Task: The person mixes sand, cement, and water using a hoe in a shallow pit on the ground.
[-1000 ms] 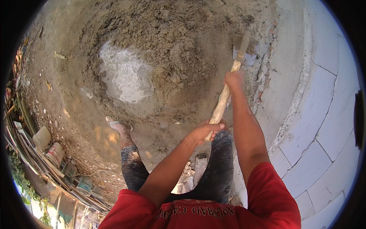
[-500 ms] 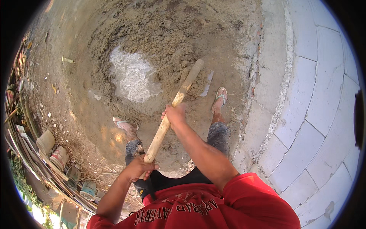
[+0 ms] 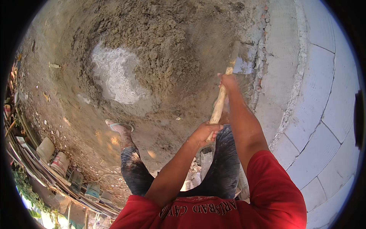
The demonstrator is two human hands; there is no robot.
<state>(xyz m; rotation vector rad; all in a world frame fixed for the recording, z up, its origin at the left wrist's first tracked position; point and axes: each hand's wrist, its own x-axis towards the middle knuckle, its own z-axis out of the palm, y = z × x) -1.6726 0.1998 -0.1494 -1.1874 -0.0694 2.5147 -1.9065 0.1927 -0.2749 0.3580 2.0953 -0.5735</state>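
Note:
A hoe with a thick wooden handle slants from my body up to the right. My left hand is closed round its lower end. Farther up, near the head, my right hand grips the same handle. The flat, pale hoe blade lies low at the ground, to the right of a broad heap of wet grey-brown sandy mix. In a hollow on the heap's left side sits a frothy, whitish puddle. The blade's lower edge cannot be made out.
A raised concrete edge and grey block paving run along the right. My left foot, in a sandal, stands below the puddle. At the lower left, several buckets stand beside long wooden strips.
Both hands have swung the hoe to the right, away from the heap's near edge toward the concrete edge. My body and view have shifted too, and my right foot is now mostly hidden.

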